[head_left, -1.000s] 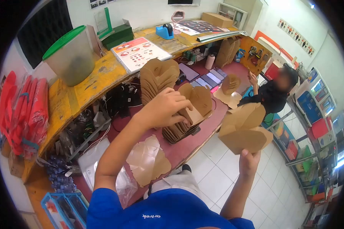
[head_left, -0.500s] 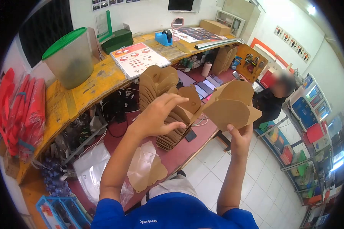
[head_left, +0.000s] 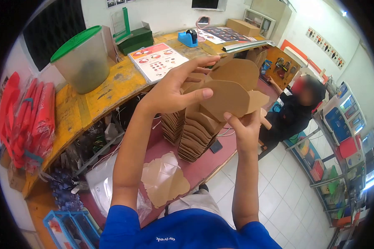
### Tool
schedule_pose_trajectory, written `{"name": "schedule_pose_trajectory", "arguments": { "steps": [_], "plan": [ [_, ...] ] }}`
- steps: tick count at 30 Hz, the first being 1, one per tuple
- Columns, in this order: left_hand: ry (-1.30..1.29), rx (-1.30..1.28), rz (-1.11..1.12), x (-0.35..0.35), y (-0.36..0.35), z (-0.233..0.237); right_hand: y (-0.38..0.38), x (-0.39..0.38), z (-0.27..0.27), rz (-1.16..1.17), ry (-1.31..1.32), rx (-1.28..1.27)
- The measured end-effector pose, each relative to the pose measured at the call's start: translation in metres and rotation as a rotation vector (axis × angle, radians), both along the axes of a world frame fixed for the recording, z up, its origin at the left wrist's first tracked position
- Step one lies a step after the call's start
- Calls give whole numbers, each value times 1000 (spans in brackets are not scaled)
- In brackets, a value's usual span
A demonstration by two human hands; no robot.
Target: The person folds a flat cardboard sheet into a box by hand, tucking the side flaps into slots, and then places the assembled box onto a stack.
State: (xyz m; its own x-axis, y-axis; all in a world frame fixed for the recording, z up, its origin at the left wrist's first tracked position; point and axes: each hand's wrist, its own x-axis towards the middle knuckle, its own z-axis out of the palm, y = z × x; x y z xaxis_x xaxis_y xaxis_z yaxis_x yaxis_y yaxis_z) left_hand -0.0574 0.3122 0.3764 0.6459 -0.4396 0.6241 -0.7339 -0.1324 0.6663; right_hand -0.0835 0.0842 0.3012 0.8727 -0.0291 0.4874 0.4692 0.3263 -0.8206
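A brown cardboard box [head_left: 228, 99] with rounded flaps is raised in front of me. My right hand [head_left: 247, 128] grips its lower right side, thumb on the near face. At the box's left side, my left hand [head_left: 174, 89] has its thumb against the near flap and its fingers reaching round behind; the fingertips are partly hidden. Nested stacks of similar folded cardboard boxes [head_left: 197, 135] stand on the table below, partly covered by my hands and the box. A flat cardboard blank [head_left: 164, 178] lies nearer to me, beside my left forearm.
The red tabletop [head_left: 207, 159] carries a dark phone [head_left: 216, 146] and clear plastic bags [head_left: 99, 178]. Behind runs a worn yellow shelf [head_left: 112, 85] with a green-lidded bin [head_left: 81, 62], a printed chart [head_left: 158, 62] and a blue tape dispenser [head_left: 188, 38]. A person in black [head_left: 293, 110] is at the right.
The box has moved left and up, over the stacks. My left hand has risen and come to the box's left side. My right hand still holds it. The view has shifted slightly.
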Motion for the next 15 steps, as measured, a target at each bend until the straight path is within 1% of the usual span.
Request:
{"name": "schedule_pose_trajectory", "arguments": {
  "steps": [3,5,6,8,9,11,13,14,15],
  "plan": [
    [29,-14,28,5,0,-7,9,4,-1,-35,-30,-57],
    [43,-30,38,11,3,-11,11,8,-3,-164,-132,-175],
    [57,-31,37,13,5,-15,11,9,-5,-165,-135,-178],
    [66,-37,33,14,10,-18,10,12,-7,-244,-126,-267],
    [74,-48,44,15,13,-19,9,14,-6,-247,-130,-269],
    [87,-58,54,17,18,-23,10,15,-7,-233,-63,-410],
    [71,54,102,18,21,-27,4,16,-9,-226,-64,-432],
    [73,50,105,17,22,-29,1,15,-10,-217,-63,-454],
    [-16,104,137,14,21,-30,0,14,-10,-212,-65,-458]
  ]
}}
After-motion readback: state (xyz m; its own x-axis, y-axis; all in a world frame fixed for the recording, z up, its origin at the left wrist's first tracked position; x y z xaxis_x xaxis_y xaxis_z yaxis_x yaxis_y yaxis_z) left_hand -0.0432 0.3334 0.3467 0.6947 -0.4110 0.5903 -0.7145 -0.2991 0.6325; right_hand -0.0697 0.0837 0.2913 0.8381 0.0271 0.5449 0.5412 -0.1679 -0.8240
